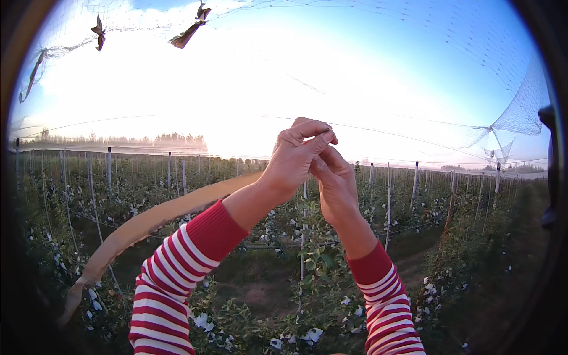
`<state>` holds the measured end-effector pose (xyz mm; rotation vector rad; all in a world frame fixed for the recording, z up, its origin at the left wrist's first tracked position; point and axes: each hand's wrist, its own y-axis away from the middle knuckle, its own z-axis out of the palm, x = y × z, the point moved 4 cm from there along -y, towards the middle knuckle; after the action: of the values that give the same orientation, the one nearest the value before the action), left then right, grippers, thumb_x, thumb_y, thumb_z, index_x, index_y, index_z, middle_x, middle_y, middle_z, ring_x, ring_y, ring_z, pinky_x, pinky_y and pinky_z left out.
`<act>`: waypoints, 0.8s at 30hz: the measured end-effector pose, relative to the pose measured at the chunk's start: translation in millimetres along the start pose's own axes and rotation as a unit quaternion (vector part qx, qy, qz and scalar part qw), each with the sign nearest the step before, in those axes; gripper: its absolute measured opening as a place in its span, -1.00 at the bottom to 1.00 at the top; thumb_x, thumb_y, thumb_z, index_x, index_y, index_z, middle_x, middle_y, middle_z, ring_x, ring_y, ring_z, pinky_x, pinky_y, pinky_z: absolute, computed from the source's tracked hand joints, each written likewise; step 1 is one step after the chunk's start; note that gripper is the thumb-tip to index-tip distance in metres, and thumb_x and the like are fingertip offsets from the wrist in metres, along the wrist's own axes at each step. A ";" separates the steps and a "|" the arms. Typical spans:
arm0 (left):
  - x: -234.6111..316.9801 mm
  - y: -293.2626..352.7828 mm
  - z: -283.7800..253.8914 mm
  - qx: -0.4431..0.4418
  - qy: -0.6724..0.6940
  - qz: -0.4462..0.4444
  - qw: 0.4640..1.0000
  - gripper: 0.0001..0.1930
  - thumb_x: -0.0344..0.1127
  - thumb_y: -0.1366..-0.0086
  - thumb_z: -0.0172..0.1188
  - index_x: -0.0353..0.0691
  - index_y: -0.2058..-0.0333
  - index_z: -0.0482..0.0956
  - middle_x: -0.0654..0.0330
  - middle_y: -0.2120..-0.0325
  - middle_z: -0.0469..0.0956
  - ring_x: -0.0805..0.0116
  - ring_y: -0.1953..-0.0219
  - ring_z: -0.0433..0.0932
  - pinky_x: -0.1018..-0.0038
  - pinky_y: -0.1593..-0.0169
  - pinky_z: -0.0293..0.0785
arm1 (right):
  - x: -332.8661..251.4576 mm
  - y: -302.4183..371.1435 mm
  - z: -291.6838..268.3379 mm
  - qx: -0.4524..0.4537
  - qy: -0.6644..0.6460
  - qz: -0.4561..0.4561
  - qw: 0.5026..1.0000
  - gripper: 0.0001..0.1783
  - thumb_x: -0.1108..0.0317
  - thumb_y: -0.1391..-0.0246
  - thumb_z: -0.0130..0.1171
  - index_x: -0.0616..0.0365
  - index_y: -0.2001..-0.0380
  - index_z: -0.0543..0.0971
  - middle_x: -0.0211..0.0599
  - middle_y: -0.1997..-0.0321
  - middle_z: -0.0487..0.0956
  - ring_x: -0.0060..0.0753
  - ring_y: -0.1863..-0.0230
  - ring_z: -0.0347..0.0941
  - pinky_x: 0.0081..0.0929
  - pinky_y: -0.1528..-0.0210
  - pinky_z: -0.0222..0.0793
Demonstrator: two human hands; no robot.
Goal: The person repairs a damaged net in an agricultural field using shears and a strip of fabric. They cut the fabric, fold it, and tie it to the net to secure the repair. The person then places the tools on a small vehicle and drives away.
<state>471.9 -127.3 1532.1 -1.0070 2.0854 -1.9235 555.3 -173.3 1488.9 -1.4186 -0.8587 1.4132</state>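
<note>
Both my hands are raised against the bright sky, close together and touching. My left hand (294,155) is closed, with thumb and forefinger pinched at a thin overhead wire (378,130). Just below and to the right, my right hand (338,188) is also closed, its fingertips tucked behind the left hand. What lies between the fingers is too small or hidden to make out. A long tan strip (151,220), cloth-like, sweeps through the air from behind my left wrist down to the lower left. Its upper end is hidden behind the wrist and hands.
Leafy rows of plants (322,260) with white wrappings (313,335) spread below, among pale posts (389,207) and wires. Netting (523,106) hangs at the upper right. Dark knotted strips (192,29) hang from net at the upper left. A dark object (548,165) edges the right side.
</note>
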 end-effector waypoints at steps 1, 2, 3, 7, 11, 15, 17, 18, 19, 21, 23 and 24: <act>8.5 -2.1 7.0 -0.009 -0.010 -0.031 0.999 -0.84 -0.33 -0.36 0.11 -0.28 0.21 0.56 0.24 0.27 0.47 0.58 0.38 0.46 0.67 0.41 0.40 | -0.6 -5.3 -9.0 0.035 -0.028 -0.018 0.999 -0.74 0.34 -0.26 0.07 0.25 0.06 0.52 -0.33 0.18 0.59 -0.48 0.08 0.49 -0.46 -0.01 0.36; 18.4 -10.5 9.6 -0.006 0.000 -0.007 1.000 -0.76 -0.22 -0.35 0.11 -0.27 0.16 0.54 0.22 0.24 0.48 0.53 0.26 0.44 0.59 0.25 0.37 | -9.9 -8.0 -13.1 0.017 -0.058 -0.016 0.998 -0.76 0.35 -0.27 0.03 0.24 0.09 0.51 -0.30 0.18 0.59 -0.43 0.07 0.50 -0.42 -0.03 0.37; 28.5 -18.9 12.3 -0.003 0.010 0.015 1.000 -0.67 -0.11 -0.35 0.11 -0.25 0.11 0.52 0.21 0.21 0.49 0.48 0.14 0.43 0.51 0.10 0.34 | -23.0 -10.1 -20.8 -0.002 -0.087 -0.014 0.996 -0.78 0.36 -0.29 -0.01 0.24 0.11 0.50 -0.27 0.18 0.60 -0.38 0.06 0.51 -0.38 -0.04 0.38; 86.9 -60.9 24.0 -0.038 0.076 0.184 0.979 -0.30 0.21 -0.21 0.18 -0.21 -0.12 0.33 0.10 -0.02 0.42 0.22 -0.15 0.31 0.18 -0.24 0.12 | -72.7 -14.9 -40.0 0.000 -0.135 -0.034 0.990 -0.85 0.37 -0.34 -0.14 0.18 0.16 0.39 -0.28 0.35 0.54 -0.37 0.26 0.53 -0.28 0.05 0.47; 132.3 -70.4 41.3 -0.152 0.178 0.284 0.930 -0.53 0.04 -0.29 0.14 -0.18 -0.01 0.45 0.07 0.08 0.52 0.17 -0.07 0.45 0.11 -0.26 0.21 | -121.7 -1.3 -37.8 0.018 -0.075 -0.077 0.994 -0.88 0.38 -0.34 -0.13 0.16 0.19 0.39 -0.37 0.43 0.47 -0.63 0.54 0.30 -0.54 0.45 0.40; 122.2 -72.0 39.6 -0.114 0.223 0.286 0.925 -0.77 -0.23 -0.36 0.09 -0.25 0.15 0.55 0.09 0.32 0.63 0.21 0.18 0.61 0.26 -0.12 0.44 | -161.0 28.8 -30.9 0.128 0.194 -0.233 0.944 -0.85 0.32 -0.29 0.01 0.18 0.25 0.44 -0.47 0.52 0.44 -0.84 0.66 0.18 -0.78 0.71 0.03; 106.6 -76.1 38.5 -0.058 0.212 0.248 0.944 -0.82 -0.32 -0.35 0.09 -0.31 0.22 0.57 0.13 0.44 0.64 0.26 0.30 0.64 0.38 0.01 0.54 | -182.7 37.6 -20.5 0.171 0.343 -0.349 0.855 -0.82 0.27 -0.24 0.11 0.17 0.30 0.50 -0.56 0.63 0.36 -0.87 0.73 0.03 -0.77 0.71 -0.09; 95.8 -78.3 38.9 -0.022 0.188 0.224 0.956 -0.82 -0.31 -0.34 0.11 -0.31 0.25 0.59 0.13 0.44 0.63 0.29 0.32 0.63 0.38 0.09 0.56 | -192.6 37.2 -18.1 0.158 0.427 -0.424 0.783 -0.85 0.34 -0.24 0.11 0.21 0.29 0.54 -0.53 0.55 0.41 -0.89 0.66 0.09 -0.79 0.65 -0.08; 82.1 -82.3 38.4 -0.007 0.175 0.226 0.958 -0.83 -0.32 -0.34 0.12 -0.32 0.26 0.59 0.13 0.46 0.63 0.30 0.35 0.63 0.38 0.12 0.57 | -196.3 31.5 -12.7 0.135 0.469 -0.460 0.742 -0.86 0.38 -0.23 0.11 0.23 0.27 0.55 -0.52 0.50 0.44 -0.87 0.61 0.14 -0.79 0.61 -0.02; 64.0 -87.2 33.0 0.030 0.132 0.220 0.966 -0.84 -0.34 -0.32 0.14 -0.32 0.30 0.60 0.14 0.48 0.62 0.32 0.41 0.62 0.39 0.17 0.58 | -200.8 13.4 8.4 0.090 0.537 -0.542 0.640 -0.93 0.52 -0.14 0.17 0.25 0.30 0.57 -0.45 0.42 0.46 -0.75 0.53 0.29 -0.70 0.55 0.16; 49.4 -91.2 28.9 0.064 0.128 0.181 0.973 -0.86 -0.37 -0.32 0.15 -0.33 0.32 0.60 0.14 0.51 0.61 0.33 0.47 0.61 0.41 0.22 0.58 | -196.5 -10.5 22.1 0.041 0.566 -0.545 0.617 -0.93 0.52 -0.11 0.18 0.22 0.31 0.58 -0.40 0.42 0.49 -0.65 0.49 0.39 -0.64 0.52 0.25; 43.0 -92.1 26.6 0.077 0.139 0.157 0.975 -0.86 -0.36 -0.31 0.15 -0.33 0.31 0.60 0.13 0.52 0.60 0.34 0.47 0.60 0.43 0.23 0.58 | -191.3 -23.8 23.8 0.009 0.573 -0.543 0.614 -0.93 0.52 -0.10 0.19 0.20 0.31 0.59 -0.38 0.41 0.50 -0.61 0.47 0.42 -0.62 0.51 0.27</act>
<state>487.4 -169.7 1627.0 -0.3652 2.0372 -2.1095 516.7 -341.4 1578.3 -1.0503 -0.5518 -0.4851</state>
